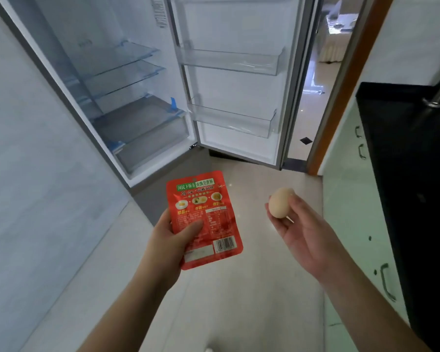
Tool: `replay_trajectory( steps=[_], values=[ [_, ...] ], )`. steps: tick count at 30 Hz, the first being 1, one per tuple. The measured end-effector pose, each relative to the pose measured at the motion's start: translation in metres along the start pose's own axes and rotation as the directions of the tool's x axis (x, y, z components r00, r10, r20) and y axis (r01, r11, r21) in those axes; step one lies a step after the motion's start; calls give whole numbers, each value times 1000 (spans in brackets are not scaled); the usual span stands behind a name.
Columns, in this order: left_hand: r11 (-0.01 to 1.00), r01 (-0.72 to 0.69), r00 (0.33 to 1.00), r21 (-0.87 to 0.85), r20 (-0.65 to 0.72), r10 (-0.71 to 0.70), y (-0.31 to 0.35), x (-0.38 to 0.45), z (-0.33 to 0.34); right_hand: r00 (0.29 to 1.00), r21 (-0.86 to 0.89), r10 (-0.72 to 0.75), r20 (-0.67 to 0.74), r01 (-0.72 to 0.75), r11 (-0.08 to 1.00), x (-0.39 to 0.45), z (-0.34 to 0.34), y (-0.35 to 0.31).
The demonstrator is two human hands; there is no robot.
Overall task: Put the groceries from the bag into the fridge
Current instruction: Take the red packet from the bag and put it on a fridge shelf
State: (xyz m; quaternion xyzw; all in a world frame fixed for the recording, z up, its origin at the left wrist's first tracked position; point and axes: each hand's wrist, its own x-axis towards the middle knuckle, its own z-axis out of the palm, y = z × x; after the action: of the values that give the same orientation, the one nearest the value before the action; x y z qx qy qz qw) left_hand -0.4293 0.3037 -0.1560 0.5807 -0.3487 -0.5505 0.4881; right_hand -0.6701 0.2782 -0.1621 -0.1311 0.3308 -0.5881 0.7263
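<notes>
Fridge [127, 80] door wide open, both hands loaded just in front of it: left hand [172, 240] pinches a red snack packet [205, 219], right hand [300, 232] cradles an egg [280, 202]. Best set the egg gently in a door bin [234, 123], packet flat on a glass shelf [117, 54].

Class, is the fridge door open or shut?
Open: the fridge door is swung wide, showing its bins and the glass shelves inside.
</notes>
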Motion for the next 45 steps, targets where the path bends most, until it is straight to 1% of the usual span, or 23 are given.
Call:
replay_trajectory(
  steps=[6,11,15,18,23,32,36,45],
  values=[
    [998,-13,992,-65,-126,5,7,39,-35,994,-102,95,58,-89,991,59,42,22],
    [992,-32,984,-123,-178,9,20,86,-69,991,-158,102,84,-88,984,112,89,42],
    [987,-46,980,-151,-197,16,41,124,-99,988,-180,100,120,-78,981,152,129,55],
    [987,-52,980,-150,-200,22,58,152,-120,986,-156,79,145,-56,986,180,159,62],
    [984,-55,977,-167,-213,18,79,190,-138,980,-165,97,175,-68,984,221,191,74],
    [979,-55,965,-196,-263,2,107,272,-136,967,-251,141,214,-85,964,313,224,63],
    [977,-53,961,-205,-275,-6,121,317,-119,958,-262,167,234,-103,960,363,238,42],
    [974,-66,960,-215,-280,3,160,402,-84,947,-261,168,273,-95,961,456,271,-9]
  ],
)
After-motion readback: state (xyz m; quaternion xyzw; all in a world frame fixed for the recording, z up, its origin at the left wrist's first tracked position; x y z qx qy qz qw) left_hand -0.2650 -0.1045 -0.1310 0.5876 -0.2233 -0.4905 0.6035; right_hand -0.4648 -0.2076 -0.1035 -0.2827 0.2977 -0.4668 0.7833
